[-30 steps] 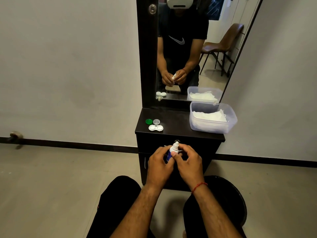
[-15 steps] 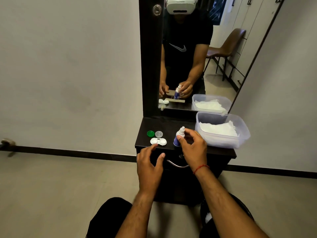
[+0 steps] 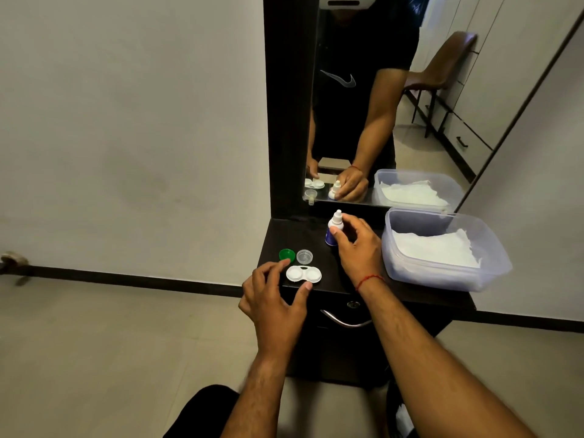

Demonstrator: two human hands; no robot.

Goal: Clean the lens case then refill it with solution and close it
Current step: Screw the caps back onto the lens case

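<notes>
the right hand [image 3: 357, 248] is holding the solution bottle [image 3: 334, 224] upright on the table [image 3: 284, 235], its grip curling round it. the left hand [image 3: 271, 298] is hovering, grip wide and empty, thumb and forefinger flanking the open lens case [image 3: 303, 274].

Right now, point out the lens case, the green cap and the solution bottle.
lens case [image 3: 303, 275], head view, middle, between its two wells
green cap [image 3: 287, 255], head view, its centre
solution bottle [image 3: 333, 223], head view, white shoulder below nozzle
</notes>
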